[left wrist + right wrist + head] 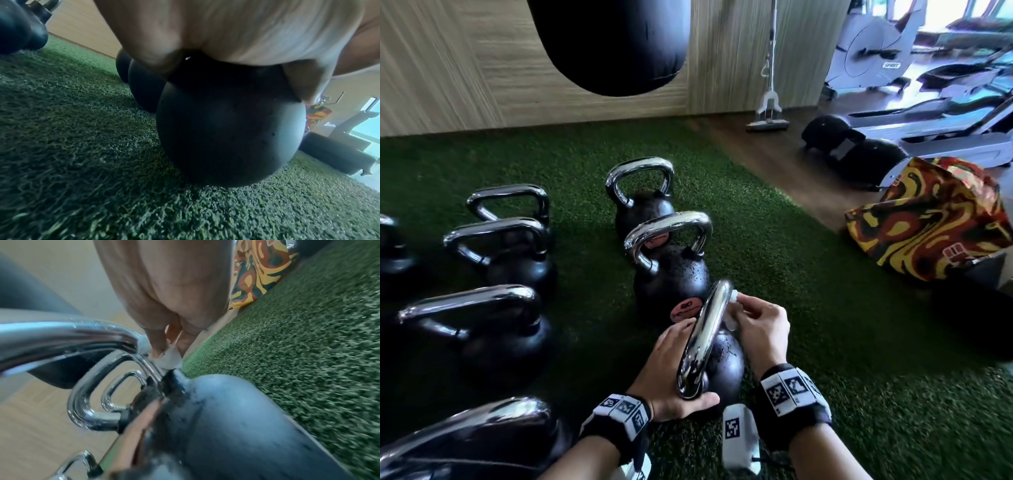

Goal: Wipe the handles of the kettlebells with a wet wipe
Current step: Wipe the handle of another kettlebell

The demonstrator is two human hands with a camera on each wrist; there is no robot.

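The nearest black kettlebell (pixel 726 370) stands on green turf with its chrome handle (pixel 705 339) running away from me. My left hand (pixel 667 370) grips it at the near foot of the handle, thumb under the chrome and fingers on the far side. The left wrist view shows that palm (pixel 226 32) cupped over the round body (pixel 226 129). My right hand (pixel 748 310) pinches a small white wet wipe (pixel 732 320) against the far bend of the handle. In the right wrist view the wipe (pixel 168 358) sits between fingertips (pixel 158 345), just above where the handle (pixel 72 332) meets the body.
Two more kettlebells (pixel 667 274) (pixel 643 202) stand in line beyond it, and several others (pixel 506 253) stand to the left. A black punching bag (pixel 613 41) hangs ahead. A patterned bag (pixel 931 219) lies right, with a mop (pixel 768 113), boxing gloves (pixel 852 147) and treadmills behind.
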